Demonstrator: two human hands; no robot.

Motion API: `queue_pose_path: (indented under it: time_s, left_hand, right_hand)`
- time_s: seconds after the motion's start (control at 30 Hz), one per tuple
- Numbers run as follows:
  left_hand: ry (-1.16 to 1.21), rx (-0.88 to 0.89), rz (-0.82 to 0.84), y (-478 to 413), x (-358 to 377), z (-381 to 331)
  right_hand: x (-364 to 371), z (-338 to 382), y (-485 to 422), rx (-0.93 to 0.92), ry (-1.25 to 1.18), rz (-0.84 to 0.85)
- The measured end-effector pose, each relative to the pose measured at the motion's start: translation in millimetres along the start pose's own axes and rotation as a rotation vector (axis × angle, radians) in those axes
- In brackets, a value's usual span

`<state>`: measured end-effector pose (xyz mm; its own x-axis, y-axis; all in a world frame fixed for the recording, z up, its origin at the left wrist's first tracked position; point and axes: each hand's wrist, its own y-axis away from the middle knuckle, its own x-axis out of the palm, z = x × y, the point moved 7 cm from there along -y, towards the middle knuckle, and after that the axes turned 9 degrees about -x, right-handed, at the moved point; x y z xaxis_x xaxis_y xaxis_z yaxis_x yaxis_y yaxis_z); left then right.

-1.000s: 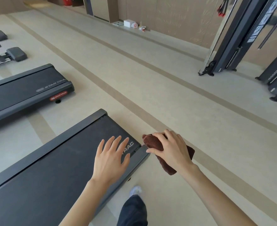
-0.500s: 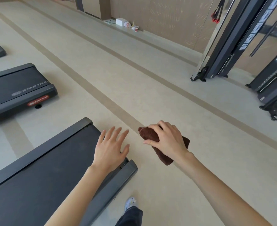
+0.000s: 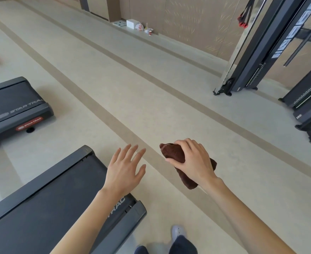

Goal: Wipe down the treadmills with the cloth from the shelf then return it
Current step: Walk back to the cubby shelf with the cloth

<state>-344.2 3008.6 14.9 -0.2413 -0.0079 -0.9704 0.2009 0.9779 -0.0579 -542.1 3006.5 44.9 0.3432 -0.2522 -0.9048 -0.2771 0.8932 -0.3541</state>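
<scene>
Checked against the frame a second back: found the cloth carried clear of the near treadmill, from just beside its end corner out over the darker stripe of the floor. Found the left hand likewise off the belt end, now mostly over bare floor past that corner.

Recorded the cloth as a dark brown bundle, held in the air and touching nothing but the right hand. Noted that hand on top of it, fingers curled over the far side and thumb pressed to the near side, gripping it mid-length. Saw one rounded end poking out ahead of the knuckles and the other out below the wrist. Took the long axis as diagonal, far end up-left and near end down-right.

Noted the left hand empty, palm down, fingers straight and spread, just left of the cloth with a gap between.

Placed the near treadmill down-left of both hands, nearer the left one, and a second treadmill further left, well apart. Saw a grey shoe at the bottom edge, a cable machine at upper right, and small items on a low ledge along the far wall.

Could not find any shelf in view. Judged this a walking phase, away from the near treadmill. For the second treadmill, expected a leftward turn, with the cloth in the hand farther from it. For the shelf, expected nothing beyond carrying the present grip.
</scene>
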Motion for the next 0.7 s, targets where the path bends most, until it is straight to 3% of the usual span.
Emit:
queue_pose_path:
  time_s: [0.7]
  left_hand:
    - [0.024,-0.220,-0.053,-257.8,45.0,-96.6]
  right_hand:
    - [8.5,-239.2,-201.4,-0.260,-0.195,-0.049]
